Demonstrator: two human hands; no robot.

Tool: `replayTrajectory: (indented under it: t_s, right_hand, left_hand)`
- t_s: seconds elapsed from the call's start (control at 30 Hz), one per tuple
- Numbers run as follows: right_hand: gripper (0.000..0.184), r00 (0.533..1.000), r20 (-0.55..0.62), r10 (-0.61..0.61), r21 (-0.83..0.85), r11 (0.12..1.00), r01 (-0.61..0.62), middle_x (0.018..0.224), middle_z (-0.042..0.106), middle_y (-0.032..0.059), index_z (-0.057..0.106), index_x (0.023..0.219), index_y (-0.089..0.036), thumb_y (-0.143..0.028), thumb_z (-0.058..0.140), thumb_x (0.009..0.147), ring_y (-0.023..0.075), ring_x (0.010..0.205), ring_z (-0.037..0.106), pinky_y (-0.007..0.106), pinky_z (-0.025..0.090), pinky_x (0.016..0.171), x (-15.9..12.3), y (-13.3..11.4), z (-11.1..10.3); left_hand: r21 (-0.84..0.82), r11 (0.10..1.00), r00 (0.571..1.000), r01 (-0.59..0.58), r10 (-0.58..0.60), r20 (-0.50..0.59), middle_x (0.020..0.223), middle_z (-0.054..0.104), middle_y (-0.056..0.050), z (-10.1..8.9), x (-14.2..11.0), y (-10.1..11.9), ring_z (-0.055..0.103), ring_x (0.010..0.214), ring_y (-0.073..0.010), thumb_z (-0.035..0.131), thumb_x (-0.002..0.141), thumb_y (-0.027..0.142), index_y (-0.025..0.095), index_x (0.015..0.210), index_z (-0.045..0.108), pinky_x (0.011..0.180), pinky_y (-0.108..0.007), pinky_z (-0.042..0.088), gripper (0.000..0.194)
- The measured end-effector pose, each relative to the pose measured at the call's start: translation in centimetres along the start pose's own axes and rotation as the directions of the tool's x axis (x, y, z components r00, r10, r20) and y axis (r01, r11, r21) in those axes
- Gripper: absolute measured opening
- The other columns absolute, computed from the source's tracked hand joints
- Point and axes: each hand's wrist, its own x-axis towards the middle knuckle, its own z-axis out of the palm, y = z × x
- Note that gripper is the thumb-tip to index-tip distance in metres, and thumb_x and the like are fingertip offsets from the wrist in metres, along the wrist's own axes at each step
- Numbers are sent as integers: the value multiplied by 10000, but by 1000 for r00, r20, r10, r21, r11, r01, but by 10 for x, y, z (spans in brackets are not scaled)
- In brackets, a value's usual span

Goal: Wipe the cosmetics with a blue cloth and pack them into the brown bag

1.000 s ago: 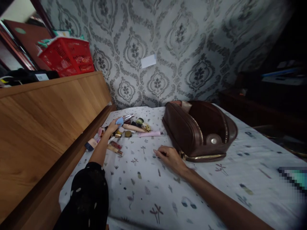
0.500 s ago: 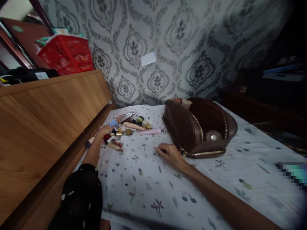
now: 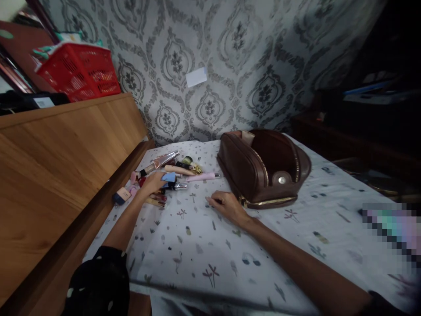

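My left hand is closed over a pile of cosmetics, with a small light-blue item at its fingertips; its exact kind is unclear. Just under the blue item lies a dark tube with a silver cap. Around this hand are a pink tube, a beige tube, a clear tube with a silver cap and a navy-and-beige box. My right hand rests on the patterned sheet with fingers curled and nothing visible in them. Beside it stands a brown zip bag, its top gaping.
A wooden headboard runs along the left, bearing a red basket and dark items. Patterned wallpaper covers the wall behind. At the right edge lies a pixelated device, and dark furniture stands beyond the sheet.
My left hand has moved right and slightly toward me across the pile, carrying the light-blue item. The right hand stays by the bag. The whole view has shifted a little.
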Motion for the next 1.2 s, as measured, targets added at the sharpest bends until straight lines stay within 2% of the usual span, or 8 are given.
replayTrajectory:
  t_s: [0.23, 0.37, 0.47, 0.63, 0.83, 0.93, 1.03, 1.2]
  right_hand:
    - [409, 1000, 14, 1, -28, 1000, -1, 620, 570, 22, 596, 615, -162, -372, 467, 942, 126, 576, 491, 256, 351, 589, 0, -3, -1]
    - [205, 1000, -18, 2, 16, 1000, -2, 843, 632, 49, 664, 937, -164, -317, 529, 914, 147, 691, 574, 264, 439, 672, -2, -3, -1]
    - [341, 998, -56, 12, 32, 999, -10, 1073, 587, 84, 587, 1194, -185, -307, 596, 876, 140, 701, 594, 300, 495, 726, -3, -2, 1]
    - [461, 996, -63, 65, -8, 998, -66, 1154, 539, 88, 532, 1282, -200, -268, 636, 838, 119, 639, 575, 332, 521, 752, -3, -1, 1]
    - [520, 997, -53, 50, -19, 999, -51, 1221, 517, 121, 524, 1308, -160, -136, 571, 791, 127, 683, 575, 320, 523, 758, -4, 1, 0]
    - [587, 995, -100, 15, -74, 997, -23, 1278, 497, 134, 528, 1326, -167, -45, 496, 752, 172, 846, 608, 325, 517, 827, -5, 5, 0]
    - [557, 995, -96, 2, -136, 991, -15, 1288, 512, 121, 567, 1290, -183, -27, 465, 765, 202, 1007, 598, 335, 492, 913, -7, 6, -3]
    - [417, 997, 54, 51, -198, 979, -39, 1113, 628, 91, 622, 1223, -167, -118, 515, 822, 190, 880, 619, 299, 486, 841, -9, -6, -12]
  left_hand:
    - [-2, 992, 991, -129, 129, 45, 1231, 618, -126, 27, -37, 35, 565, 1174, -301, 533, 852, 244, 205, 1214, 613, 1023, -418, 427, 372]
    - [-93, 973, 969, -211, 221, 109, 1111, 676, -79, 29, -55, 50, 622, 1050, -268, 508, 878, 286, 205, 1119, 648, 952, -388, 479, 290]
    - [-192, 953, 957, -236, 262, 126, 1031, 709, -47, 32, -59, 58, 651, 951, -239, 515, 865, 261, 189, 1093, 652, 896, -353, 509, 276]
    - [-370, 903, 972, -219, 234, -3, 1156, 682, -78, 53, -56, 70, 615, 1083, -252, 504, 892, 302, 188, 1219, 600, 994, -393, 469, 360]
    - [-100, 949, 952, -298, 303, 36, 1257, 633, -138, 79, -76, 101, 535, 1203, -321, 549, 892, 451, 179, 1224, 614, 1058, -472, 398, 434]
    - [-116, 920, 916, -374, 386, 112, 1303, 613, -134, 76, -81, 108, 527, 1227, -312, 569, 886, 414, 182, 1266, 595, 1074, -454, 392, 446]
    - [-219, 866, 837, -449, 494, 235, 1325, 613, -101, 65, -78, 103, 532, 1244, -277, 581, 874, 348, 215, 1315, 569, 1086, -400, 395, 461]
    - [-311, 845, 803, -435, 520, 291, 1395, 570, -54, 47, -77, 88, 520, 1284, -227, 498, 911, 293, 280, 1426, 476, 1110, -342, 374, 515]
